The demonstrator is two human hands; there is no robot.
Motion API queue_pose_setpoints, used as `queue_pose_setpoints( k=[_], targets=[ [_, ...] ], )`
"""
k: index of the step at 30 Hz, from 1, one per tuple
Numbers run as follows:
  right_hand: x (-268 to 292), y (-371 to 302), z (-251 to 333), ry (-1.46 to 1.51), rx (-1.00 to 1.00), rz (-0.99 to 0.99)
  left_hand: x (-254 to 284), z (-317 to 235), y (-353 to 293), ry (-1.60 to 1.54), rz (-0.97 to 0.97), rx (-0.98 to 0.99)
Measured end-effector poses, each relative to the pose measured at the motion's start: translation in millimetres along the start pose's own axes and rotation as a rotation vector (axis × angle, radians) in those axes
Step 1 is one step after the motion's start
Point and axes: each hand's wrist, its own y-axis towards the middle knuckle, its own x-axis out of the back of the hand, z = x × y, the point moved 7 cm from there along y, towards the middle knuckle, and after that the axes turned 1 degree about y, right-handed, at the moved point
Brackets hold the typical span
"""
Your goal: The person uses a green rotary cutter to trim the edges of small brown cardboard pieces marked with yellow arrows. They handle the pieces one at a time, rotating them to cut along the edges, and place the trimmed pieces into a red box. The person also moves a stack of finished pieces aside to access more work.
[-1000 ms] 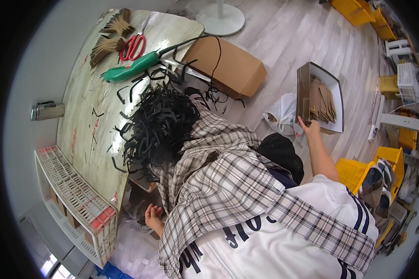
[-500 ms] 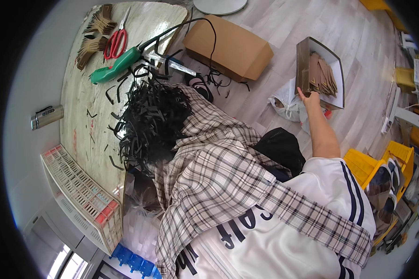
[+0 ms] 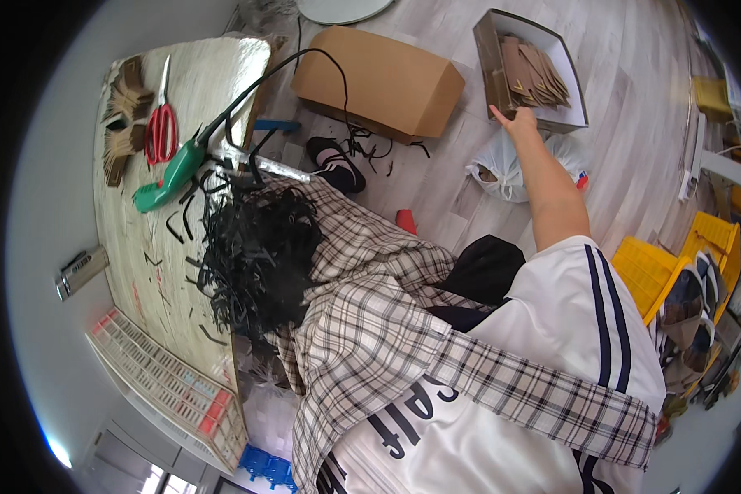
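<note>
My right hand (image 3: 516, 120) reaches far forward, its fingers at the near rim of an open cardboard shoebox-like box (image 3: 491, 66), dark outside and white inside. One finger sticks out along the outer side; the rest grip the rim. A stack of flat brown cut pieces (image 3: 535, 72) lies fanned out in the box. Just nearer than the box, a white plastic bag (image 3: 502, 169) sits on the floor beside my forearm. My left hand does not show. A heap of black strips (image 3: 259, 255) covers my lap beside the checked cloth (image 3: 387, 296).
On the worktable (image 3: 148, 247) at left lie a green hand tool (image 3: 173, 177) with a black cord, red-handled scissors (image 3: 161, 132) and brown pieces (image 3: 123, 119). A closed brown carton (image 3: 375, 78) stands on the floor ahead. Yellow bins (image 3: 650, 276) with shoes are at right.
My right hand and the box have moved farther forward, away from the plastic bag. The view has shifted, and a red object on the floor now shows beside the cloth.
</note>
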Motion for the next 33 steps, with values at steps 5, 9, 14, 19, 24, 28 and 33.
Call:
queue_pose_setpoints(
  k=[5, 9, 14, 19, 24, 28, 33],
  targets=[
    [1.5, 1.3, -9.8, -0.082, 0.064, -0.113, -6.4, -15.3, 4.0, 0.043, 0.014, 0.007],
    [8.5, 17.5, 22.5, -0.177, 0.038, 0.037, -2.9, -5.8, -4.3, 0.026, 0.019, 0.016],
    [8.1, 32.4, 52.3, -0.152, -0.109, -0.173, -10.9, 5.4, -10.3, -0.053, 0.014, 0.012],
    [-10.5, 9.8, 49.4, -0.128, -0.061, -0.018, -7.4, 38.1, -7.1, -0.179, 0.001, -0.001],
    [-44.6, -12.7, 60.1, -0.260, 0.194, 0.146, 7.0, 82.3, -14.8, -0.306, -0.072, 0.032],
    [-68.2, 10.2, 52.4, -0.410, 0.080, 0.433, 7.7, 138.3, -24.7, -0.458, -0.104, 0.076],
    [-67.8, 16.4, 27.7, -0.777, -0.056, 0.377, -19.2, 215.4, -7.4, -0.760, -0.212, 0.249]
  ],
)
